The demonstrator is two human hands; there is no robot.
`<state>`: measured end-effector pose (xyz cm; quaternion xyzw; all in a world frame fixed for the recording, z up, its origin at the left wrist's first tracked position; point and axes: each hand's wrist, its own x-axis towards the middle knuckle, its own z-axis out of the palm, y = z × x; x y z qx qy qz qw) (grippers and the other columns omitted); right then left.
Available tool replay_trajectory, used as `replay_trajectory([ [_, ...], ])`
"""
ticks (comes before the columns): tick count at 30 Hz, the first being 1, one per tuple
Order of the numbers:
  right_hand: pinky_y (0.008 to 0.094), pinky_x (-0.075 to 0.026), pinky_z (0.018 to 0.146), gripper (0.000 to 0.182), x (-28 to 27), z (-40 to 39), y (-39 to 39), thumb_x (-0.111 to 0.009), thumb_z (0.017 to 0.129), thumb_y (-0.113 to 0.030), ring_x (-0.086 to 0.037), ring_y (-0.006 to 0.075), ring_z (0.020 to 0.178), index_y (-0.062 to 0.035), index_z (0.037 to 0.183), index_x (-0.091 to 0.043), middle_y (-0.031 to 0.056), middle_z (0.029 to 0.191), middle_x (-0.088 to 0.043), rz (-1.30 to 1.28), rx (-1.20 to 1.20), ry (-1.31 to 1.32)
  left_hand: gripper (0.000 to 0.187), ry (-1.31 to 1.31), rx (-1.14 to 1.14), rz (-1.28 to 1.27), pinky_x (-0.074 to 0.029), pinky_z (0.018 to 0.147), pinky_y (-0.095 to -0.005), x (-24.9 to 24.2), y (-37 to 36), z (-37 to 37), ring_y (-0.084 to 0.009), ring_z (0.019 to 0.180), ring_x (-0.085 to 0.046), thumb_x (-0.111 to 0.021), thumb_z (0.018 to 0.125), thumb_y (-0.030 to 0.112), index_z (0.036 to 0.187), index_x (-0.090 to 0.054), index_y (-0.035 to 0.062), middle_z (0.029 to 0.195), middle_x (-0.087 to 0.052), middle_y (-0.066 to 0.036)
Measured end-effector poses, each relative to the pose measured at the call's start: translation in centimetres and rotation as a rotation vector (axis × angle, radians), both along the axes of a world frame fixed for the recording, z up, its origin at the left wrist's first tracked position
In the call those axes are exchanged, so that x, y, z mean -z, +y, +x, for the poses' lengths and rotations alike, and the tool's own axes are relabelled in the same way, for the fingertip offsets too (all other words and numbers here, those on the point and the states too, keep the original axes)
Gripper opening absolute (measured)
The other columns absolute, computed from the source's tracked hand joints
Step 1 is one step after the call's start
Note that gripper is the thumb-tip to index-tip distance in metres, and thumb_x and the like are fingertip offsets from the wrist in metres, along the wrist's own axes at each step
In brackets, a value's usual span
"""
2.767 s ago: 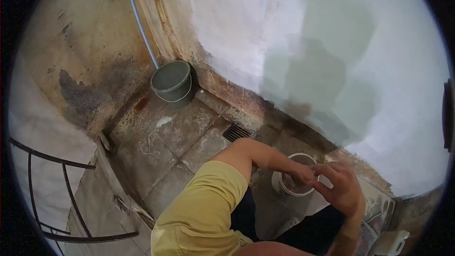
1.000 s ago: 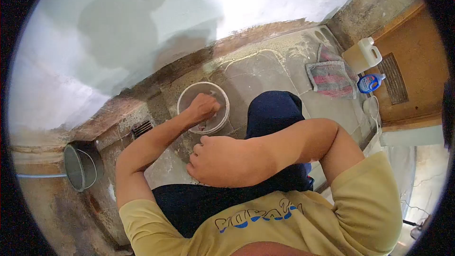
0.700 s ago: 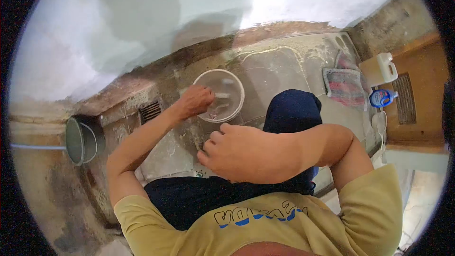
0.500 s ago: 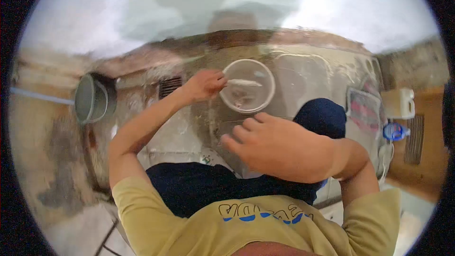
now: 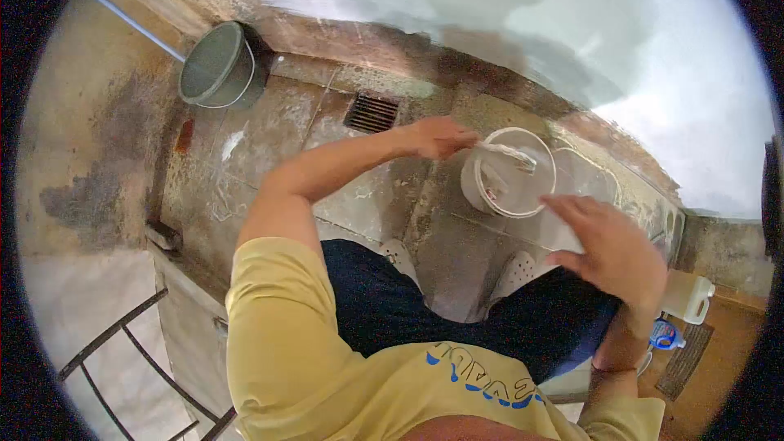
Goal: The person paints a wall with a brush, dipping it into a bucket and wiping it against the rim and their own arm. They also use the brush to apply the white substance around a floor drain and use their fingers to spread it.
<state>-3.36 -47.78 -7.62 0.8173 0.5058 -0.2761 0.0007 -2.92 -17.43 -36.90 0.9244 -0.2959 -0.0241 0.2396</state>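
Note:
My left hand (image 5: 445, 137) is closed around the end of a slim white brush-like tool (image 5: 508, 151), which slants over the mouth of a white bucket (image 5: 471, 188). Its far end looks frayed or bristled, though blur hides the detail. Inside the bucket, something pale with a bit of red shows near the bottom. My right hand (image 5: 608, 249) is open beside the bucket's near right rim, fingers stretched towards it; whether the fingertips touch cannot be made out.
A dark green bucket (image 5: 216, 65) with a wire handle stands far left, near a floor drain grate (image 5: 371, 113). At right are a whitish jug (image 5: 688, 298) and a blue-labelled bottle (image 5: 665, 335). A metal frame (image 5: 135, 343) is lower left.
The view has turned, so the white bucket and both hands sit further right. My right hand has moved towards the bucket's rim with its fingers stretched. The white tool remains in my left hand.

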Motion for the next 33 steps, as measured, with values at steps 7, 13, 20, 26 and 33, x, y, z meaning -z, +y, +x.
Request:
replay_trajectory([
  [7,0.0434,-0.043,0.097,0.063,-0.8,-3.0,-4.9,-0.074,0.077,-0.025,-0.055,0.0371,0.113,-0.0082,0.132,-0.05,0.0199,0.122,-0.058,0.112,0.449,-0.22,0.05,0.126,-0.15,0.025,-0.049,0.082,-0.0494,0.9,-1.8,-0.9,-0.0418,0.099,-0.058,-0.061,0.078,0.013,0.124,-0.047,0.0002,0.108,-0.06,-0.023],
  [13,0.0396,-0.047,0.087,0.051,1.0,-7.9,-6.4,-0.078,0.074,-0.024,-0.062,0.0346,0.096,-0.0023,0.118,-0.062,0.0167,0.102,-0.066,0.504,0.674,-0.34,0.027,-0.045,-0.763,-0.283,-0.049,0.065,-0.0526,4.8,1.5,-1.3,-0.0446,0.075,-0.062,-0.051,0.09,0.017,0.113,-0.051,0.0017,0.081,-0.062,-0.025],
  [20,0.04,-0.048,0.081,0.048,1.1,-6.9,-5.7,-0.077,0.075,-0.023,-0.062,0.033,0.088,-0.0016,0.115,-0.062,0.0153,0.097,-0.066,0.373,0.604,-0.36,0.025,-0.243,-1.119,-0.163,-0.049,0.064,-0.0515,4.4,10.2,-2.1,-0.0448,0.07,-0.062,-0.054,0.091,0.023,0.093,-0.064,0.0004,0.071,-0.062,-0.025],
  [26,0.0394,-0.047,0.084,0.048,3.0,-6.3,-4.5,-0.071,0.079,-0.029,-0.061,0.0285,0.091,-0.0039,0.118,-0.058,0.012,0.095,-0.064,0.171,0.337,-0.528,0.028,-0.236,-1.102,-0.124,-0.048,0.063,-0.052,2.8,10.3,-2.7,-0.0451,0.069,-0.062,-0.053,0.093,0.023,0.085,-0.061,-0.0025,0.07,-0.062,-0.026],
  [33,0.0351,-0.048,0.085,0.053,4.8,-7.0,-4.3,-0.072,0.075,-0.032,-0.06,0.0241,0.094,-0.0042,0.118,-0.058,0.0073,0.1,-0.062,0.215,-0.087,0.115,0.031,-0.145,-1.01,-0.036,-0.047,0.063,-0.0548,3.2,9.1,-1.9,-0.0478,0.067,-0.06,-0.05,0.095,0.025,0.089,-0.059,-0.0046,0.07,-0.061,-0.029],
])
